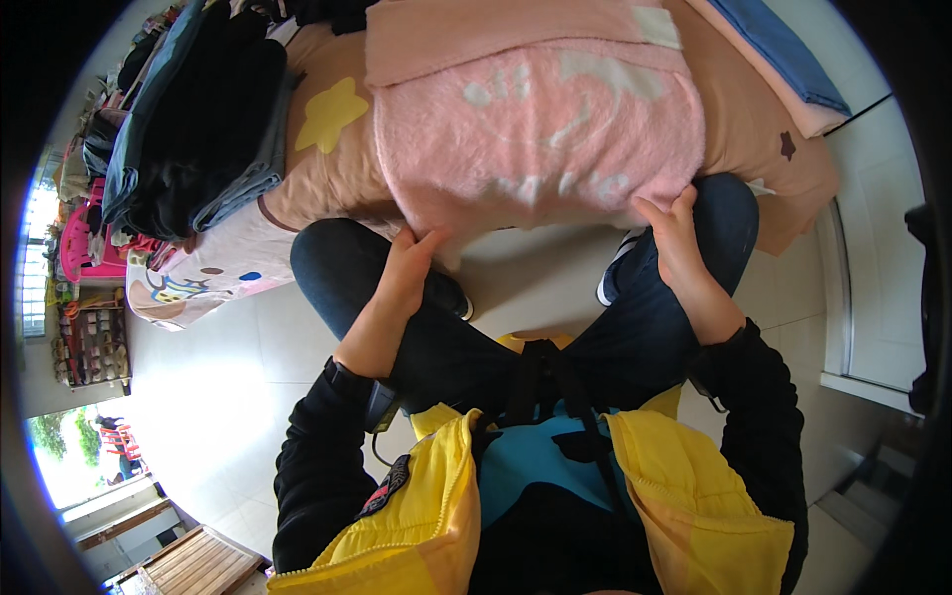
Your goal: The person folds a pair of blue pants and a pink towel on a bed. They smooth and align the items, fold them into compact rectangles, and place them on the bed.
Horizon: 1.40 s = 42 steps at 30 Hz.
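A fluffy pink fleece textile (535,141) with white markings is spread before me, its far part showing a plainer pink section. It lies on a brown sheet (751,149) over a bed-like surface, and its near edge hangs past the front. My left hand (405,271) pinches the near left corner between thumb and fingers. The near right corner is gripped by my right hand (673,234), close to my right knee. Both forearms rest about over my thighs.
To the left is a pile of folded jeans and black garments (216,126). Folded blue fabric (788,52) lies at the far right, near a white door (885,297). A pink plastic chair (82,234) and a rack of shoes (93,342) stand farther left.
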{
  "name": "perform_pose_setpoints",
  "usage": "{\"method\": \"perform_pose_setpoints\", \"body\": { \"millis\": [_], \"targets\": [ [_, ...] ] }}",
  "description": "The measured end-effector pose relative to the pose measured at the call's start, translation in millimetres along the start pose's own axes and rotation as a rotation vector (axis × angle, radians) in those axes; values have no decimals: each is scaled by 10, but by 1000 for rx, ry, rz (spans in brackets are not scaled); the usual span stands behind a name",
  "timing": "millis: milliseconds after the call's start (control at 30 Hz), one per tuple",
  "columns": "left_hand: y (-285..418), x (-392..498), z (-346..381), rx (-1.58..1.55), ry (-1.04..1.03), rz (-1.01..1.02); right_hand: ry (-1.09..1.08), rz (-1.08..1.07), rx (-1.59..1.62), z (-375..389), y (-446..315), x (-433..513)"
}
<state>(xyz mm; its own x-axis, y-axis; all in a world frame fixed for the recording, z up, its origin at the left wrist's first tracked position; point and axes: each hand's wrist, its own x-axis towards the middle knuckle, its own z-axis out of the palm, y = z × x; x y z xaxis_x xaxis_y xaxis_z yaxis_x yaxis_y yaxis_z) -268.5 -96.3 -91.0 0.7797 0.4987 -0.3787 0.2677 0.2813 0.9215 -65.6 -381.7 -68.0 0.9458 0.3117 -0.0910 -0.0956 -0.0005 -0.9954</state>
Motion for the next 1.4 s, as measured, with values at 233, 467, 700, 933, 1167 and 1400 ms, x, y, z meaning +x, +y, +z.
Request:
{"method": "perform_pose_setpoints", "body": {
  "millis": [233, 467, 700, 933, 1167, 1400],
  "targets": [
    [-35, -465, 100, -171, -103, -210, -354, 340, 157, -163, -16, -318],
    [108, -948, 21, -26, 36, 29, -347, 442, 102, -427, -256, -847],
    [65, -1157, -138, 136, 186, 349, 134, 219, -13, -640, -428, -1000],
    [56, -1154, -445, 56, 47, 348, -63, -63, -85, -1024, -512, -963],
    [197, -1237, -631, 115, -125, 499, -386, -37, 25, -1305, -776, -928],
    [374, -1118, -512, 951, 163, 1079, -401, -193, -236, -1299, -783, -885]
  ]
}}
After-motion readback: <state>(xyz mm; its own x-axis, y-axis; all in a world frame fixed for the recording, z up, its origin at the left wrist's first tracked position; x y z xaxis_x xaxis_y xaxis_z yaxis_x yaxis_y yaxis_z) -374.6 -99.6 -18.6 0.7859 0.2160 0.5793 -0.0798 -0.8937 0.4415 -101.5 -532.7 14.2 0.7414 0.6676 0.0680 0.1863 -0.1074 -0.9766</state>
